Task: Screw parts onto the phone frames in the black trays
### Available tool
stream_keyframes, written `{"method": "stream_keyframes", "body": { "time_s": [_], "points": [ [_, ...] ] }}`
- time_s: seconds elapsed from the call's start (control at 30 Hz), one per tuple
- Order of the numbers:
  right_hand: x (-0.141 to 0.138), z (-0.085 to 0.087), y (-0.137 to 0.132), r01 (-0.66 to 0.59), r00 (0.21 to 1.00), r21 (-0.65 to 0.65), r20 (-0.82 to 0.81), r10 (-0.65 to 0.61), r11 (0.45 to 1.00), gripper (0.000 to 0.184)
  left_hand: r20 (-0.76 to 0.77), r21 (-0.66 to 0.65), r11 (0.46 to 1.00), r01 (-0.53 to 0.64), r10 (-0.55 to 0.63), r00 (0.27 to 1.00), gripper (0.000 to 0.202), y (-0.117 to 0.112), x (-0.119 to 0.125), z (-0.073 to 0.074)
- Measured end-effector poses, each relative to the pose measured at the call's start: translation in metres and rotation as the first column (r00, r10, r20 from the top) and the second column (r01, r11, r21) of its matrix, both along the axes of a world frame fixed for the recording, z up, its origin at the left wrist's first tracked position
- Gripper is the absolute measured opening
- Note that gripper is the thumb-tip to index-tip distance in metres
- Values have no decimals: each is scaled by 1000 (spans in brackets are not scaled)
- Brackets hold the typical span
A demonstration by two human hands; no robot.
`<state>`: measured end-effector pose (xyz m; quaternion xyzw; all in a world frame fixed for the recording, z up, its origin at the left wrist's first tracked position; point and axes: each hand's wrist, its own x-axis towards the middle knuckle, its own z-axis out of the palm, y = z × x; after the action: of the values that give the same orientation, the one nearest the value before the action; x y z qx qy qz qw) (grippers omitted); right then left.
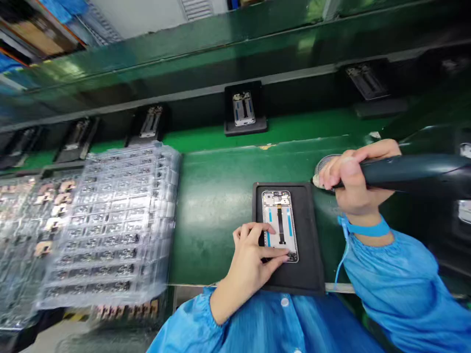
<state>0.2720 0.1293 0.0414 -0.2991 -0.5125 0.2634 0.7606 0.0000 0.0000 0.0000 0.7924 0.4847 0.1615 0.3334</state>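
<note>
The left hand (248, 260) lies open on a thin, fragile-looking phone frame (279, 215) on a black mat (311, 245), best held by its edges; the right hand (353, 181) clenches a dark handheld tool (412, 171)

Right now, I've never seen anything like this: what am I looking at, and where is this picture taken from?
This view comes from a camera worn on a person's head, looking down at their own bare hands. The left hand rests spread on an open phone frame, which lies on a black mat on a green conveyor belt. The right hand grips a dark handheld tool with a round metal head. A blue strap circles that wrist. Film-wrapped clear trays are stacked on the left.
</note>
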Motion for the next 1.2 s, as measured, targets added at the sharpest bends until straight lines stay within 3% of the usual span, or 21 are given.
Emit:
{"method": "stream_keyframes", "body": {
  "time_s": [0.17, 0.3, 0.47, 0.57, 0.67, 0.9, 1.2],
  "points": [
    [7, -2, 6, 55, 998, 32, -23, -54, 998, 43, 19, 6, 1000, -11, 11, 1000, 14, -8, 2, 1],
    [12, 0, 13, 81, 996, 51, -44, -79, 995, 44, 77, 46, 999, -18, 15, 997, 23, 0, -2, -8],
    [19, 6, 27, 137, 989, -6, -52, -138, 990, 48, 108, 122, 990, -67, 54, 993, 17, 62, -9, -17],
    [23, 7, 35, 168, 985, -87, -19, -170, 982, 50, 102, 100, 992, -76, 65, 993, 20, 106, -6, -13],
    [28, 1, 40, 186, 982, -100, 7, -187, 977, 52, 78, 58, 998, -23, 18, 997, 25, 129, -1, -7],
    [32, -18, 45, 159, 985, -167, -40, -168, 973, 54, 62, 38, 999, 27, -29, 998, 29, 134, 1, -7],
    [26, -17, 43, 139, 988, -232, -40, -152, 963, 63, 69, 73, 997, 30, -35, 997, 27, 133, -4, -10]
  ]
}}
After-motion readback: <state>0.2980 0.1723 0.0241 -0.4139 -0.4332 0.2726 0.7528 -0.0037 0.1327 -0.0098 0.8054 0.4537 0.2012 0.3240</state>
